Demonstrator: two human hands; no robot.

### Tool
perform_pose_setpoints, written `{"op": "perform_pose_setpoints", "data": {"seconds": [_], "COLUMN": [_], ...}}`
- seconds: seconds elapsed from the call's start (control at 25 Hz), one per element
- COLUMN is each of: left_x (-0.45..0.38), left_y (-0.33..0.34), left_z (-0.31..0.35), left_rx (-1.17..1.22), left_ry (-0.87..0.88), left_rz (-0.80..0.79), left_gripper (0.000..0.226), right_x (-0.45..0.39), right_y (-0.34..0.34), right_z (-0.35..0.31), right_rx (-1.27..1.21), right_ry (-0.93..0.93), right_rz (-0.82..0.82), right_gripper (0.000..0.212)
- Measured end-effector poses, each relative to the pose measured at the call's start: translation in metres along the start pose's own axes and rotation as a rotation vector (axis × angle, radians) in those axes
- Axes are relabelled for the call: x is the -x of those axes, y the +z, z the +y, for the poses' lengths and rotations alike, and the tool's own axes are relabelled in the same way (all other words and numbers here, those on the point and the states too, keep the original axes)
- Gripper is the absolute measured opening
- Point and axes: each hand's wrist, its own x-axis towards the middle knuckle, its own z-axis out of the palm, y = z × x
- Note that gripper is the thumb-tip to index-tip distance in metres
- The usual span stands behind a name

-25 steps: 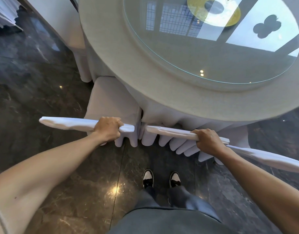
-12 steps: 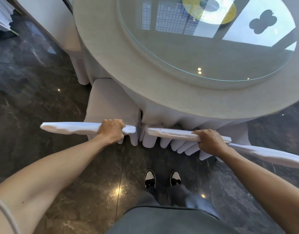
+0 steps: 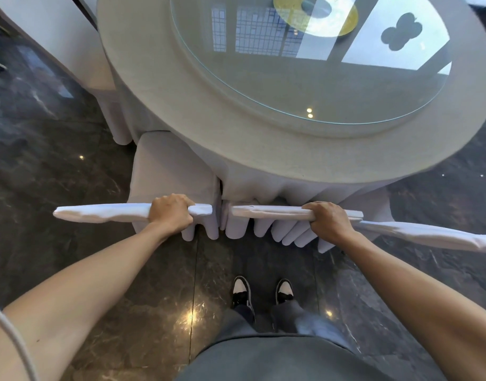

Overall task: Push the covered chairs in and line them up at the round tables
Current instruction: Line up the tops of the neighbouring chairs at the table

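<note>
Two chair backs are clamped, left hand [image 3: 170,213] and right hand [image 3: 328,221], for squaring against table [image 3: 164,111], frame center.

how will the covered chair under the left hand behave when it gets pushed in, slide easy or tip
The left chair will probably slide rather than tip: the dark floor looks polished and glossy. The left hand grips the top of the backrest, a high push point, so a caught leg could rock it forward. The loose white cover may shift or slip slightly under the grip.
</note>
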Motion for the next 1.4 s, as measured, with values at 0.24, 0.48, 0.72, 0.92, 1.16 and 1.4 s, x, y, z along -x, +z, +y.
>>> {"op": "perform_pose_setpoints", "data": {"seconds": [0.24,0.48,0.72,0.92,1.16,1.4], "left_x": [-0.004,-0.005,-0.013,-0.001,0.002,-0.005], "left_y": [-0.001,-0.004,-0.015,-0.021,-0.020,-0.018], "left_z": [0.001,0.002,0.040,0.125,0.218,0.285], "left_rx": [0.016,0.017,-0.114,0.172,0.176,0.141], "left_ry": [-0.023,-0.032,-0.024,0.272,0.450,0.514], "left_rz": [-0.048,-0.053,-0.191,-0.201,-0.196,-0.200], "left_gripper": [0.045,0.044,0.032,0.065,0.053,0.035], "right_x": [0.000,0.001,0.000,0.001,0.013,0.028], "right_y": [-0.003,-0.008,-0.006,-0.008,-0.010,-0.010], "right_z": [0.000,0.002,0.007,0.007,0.040,0.107], "right_rx": [0.030,0.048,0.044,-0.029,-0.107,-0.086], "right_ry": [0.012,-0.010,-0.054,-0.092,-0.138,-0.062], "right_rz": [-0.030,-0.064,-0.043,-0.030,0.032,0.033], "right_gripper": [0.033,0.030,0.030,0.030,0.041,0.038]}}
